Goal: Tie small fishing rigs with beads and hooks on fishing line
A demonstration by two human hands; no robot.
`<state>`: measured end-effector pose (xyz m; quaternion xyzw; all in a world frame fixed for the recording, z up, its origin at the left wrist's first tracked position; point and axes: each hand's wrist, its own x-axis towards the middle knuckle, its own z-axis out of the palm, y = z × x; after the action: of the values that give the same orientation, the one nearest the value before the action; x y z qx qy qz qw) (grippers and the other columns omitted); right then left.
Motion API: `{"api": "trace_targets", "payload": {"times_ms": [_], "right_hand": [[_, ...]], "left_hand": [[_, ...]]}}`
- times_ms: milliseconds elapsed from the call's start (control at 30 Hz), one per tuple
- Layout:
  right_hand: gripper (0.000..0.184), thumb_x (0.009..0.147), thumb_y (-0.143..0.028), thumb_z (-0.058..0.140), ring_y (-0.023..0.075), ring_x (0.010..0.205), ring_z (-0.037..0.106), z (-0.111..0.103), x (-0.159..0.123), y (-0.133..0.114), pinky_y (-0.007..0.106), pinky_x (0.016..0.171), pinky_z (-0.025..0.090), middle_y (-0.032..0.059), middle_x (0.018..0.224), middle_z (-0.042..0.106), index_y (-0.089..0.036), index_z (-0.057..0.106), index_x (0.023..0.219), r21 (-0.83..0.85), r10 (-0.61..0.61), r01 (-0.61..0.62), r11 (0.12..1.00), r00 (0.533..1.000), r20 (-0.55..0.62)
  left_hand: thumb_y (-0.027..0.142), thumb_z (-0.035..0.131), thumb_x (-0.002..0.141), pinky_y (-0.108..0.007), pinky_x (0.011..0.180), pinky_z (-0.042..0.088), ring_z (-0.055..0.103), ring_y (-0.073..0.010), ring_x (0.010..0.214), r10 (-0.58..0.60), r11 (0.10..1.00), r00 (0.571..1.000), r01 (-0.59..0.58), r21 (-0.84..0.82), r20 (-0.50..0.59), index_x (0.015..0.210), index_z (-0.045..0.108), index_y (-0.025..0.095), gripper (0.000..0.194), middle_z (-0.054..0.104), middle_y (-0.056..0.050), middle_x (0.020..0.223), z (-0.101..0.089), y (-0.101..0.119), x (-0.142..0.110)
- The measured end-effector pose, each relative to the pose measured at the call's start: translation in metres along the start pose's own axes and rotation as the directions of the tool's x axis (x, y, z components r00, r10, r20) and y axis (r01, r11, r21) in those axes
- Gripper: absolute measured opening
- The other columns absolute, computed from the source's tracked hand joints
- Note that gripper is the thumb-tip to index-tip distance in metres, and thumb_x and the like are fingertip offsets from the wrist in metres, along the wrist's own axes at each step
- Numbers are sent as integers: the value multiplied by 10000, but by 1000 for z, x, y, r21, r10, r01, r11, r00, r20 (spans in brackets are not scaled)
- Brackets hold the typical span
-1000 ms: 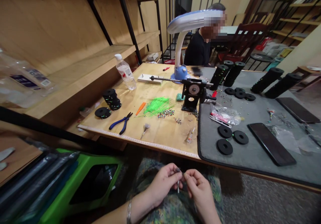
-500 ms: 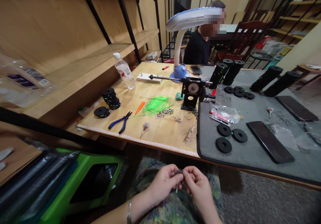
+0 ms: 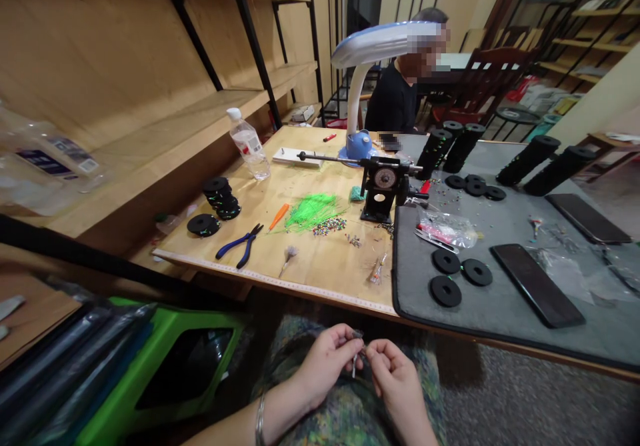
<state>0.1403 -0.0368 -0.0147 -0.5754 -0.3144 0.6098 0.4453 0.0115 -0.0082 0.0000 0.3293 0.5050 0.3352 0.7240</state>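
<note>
Above my lap, close to the table's front edge, my left hand [image 3: 334, 359] pinches a small bundle of thin pieces [image 3: 355, 366]; a pale end hangs below the fingers and a dark tip shows above them. My right hand [image 3: 393, 369] is beside it, thumb and forefinger pressed together near the bundle. Whatever lies between those right fingertips is too small to make out. On the wooden table [image 3: 320, 266] ahead are a whitish tuft of thin stems [image 3: 289, 257] and another small bundle with orange bits [image 3: 379, 269].
Blue-handled pliers [image 3: 243, 245], an orange tool [image 3: 279, 217], green strands [image 3: 315, 211] and coloured beads [image 3: 330, 226] lie on the wood. Behind stand a black winding device [image 3: 379, 189] and a lamp [image 3: 357, 145]. Black foam discs [image 3: 446, 291] and a phone [image 3: 537, 286] rest on the grey mat. A person [image 3: 393, 99] sits beyond.
My hands have drawn slightly apart at the fingertips, and more of the bundle shows at the left fingers. The view has shifted a little. Things on the table stay put.
</note>
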Motion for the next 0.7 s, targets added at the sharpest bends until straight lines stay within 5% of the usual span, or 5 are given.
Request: {"api": "trace_targets", "payload": {"times_ms": [267, 700], "right_hand": [[540, 575, -665, 738, 43, 352, 303, -8, 5, -9, 170, 378, 205, -101, 388, 396, -149, 617, 676, 11, -38, 39, 999, 992, -116], [522, 587, -659, 730, 45, 332, 327, -1, 6, -5, 173, 360, 211, -81, 394, 447, -155, 610, 652, -27, -36, 35, 999, 999, -32]], "left_hand": [[335, 652, 716, -221, 513, 339, 515, -94, 539, 11, 997, 999, -13, 71, 35, 723, 539, 143, 223, 630, -23, 672, 1, 3, -2], [403, 644, 761, -234, 550, 350, 485, -106, 550, 89, 979, 991, -105, 176, 96, 703, 512, 165, 278, 538, 26, 579, -3, -2, -2]]}}
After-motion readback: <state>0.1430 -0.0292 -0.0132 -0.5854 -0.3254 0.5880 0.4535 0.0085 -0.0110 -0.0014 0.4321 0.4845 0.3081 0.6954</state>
